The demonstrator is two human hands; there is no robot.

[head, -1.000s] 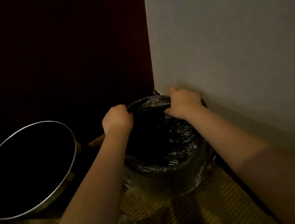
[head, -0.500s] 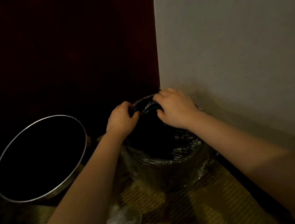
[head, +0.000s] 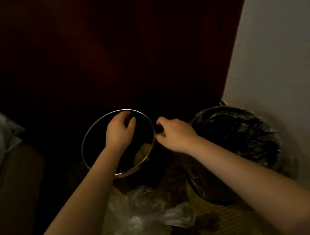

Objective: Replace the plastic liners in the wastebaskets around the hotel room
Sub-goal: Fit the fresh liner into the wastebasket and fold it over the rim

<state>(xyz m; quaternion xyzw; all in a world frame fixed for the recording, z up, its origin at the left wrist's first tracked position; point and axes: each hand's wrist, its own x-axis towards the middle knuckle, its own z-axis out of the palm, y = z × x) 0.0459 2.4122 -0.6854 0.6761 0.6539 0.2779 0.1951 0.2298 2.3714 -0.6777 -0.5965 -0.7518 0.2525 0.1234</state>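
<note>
Our left hand (head: 119,131) hovered over the steel-rimmed wastebasket (head: 95,147), fingers loosely curled, gripping nothing. Our right hand (head: 175,134) met its right rim; we could not tell whether it pinched. The basket stood on carpet (head: 225,226), mouth upward, left of the lined wastebasket (head: 234,130).

L hand (head: 118,132) & R hand (head: 175,134) bare, forearms (head: 92,189) bare as far as seen.

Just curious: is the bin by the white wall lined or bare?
Lined: crinkly clear plastic covers the inside of the bin and folds over its rim.
</note>
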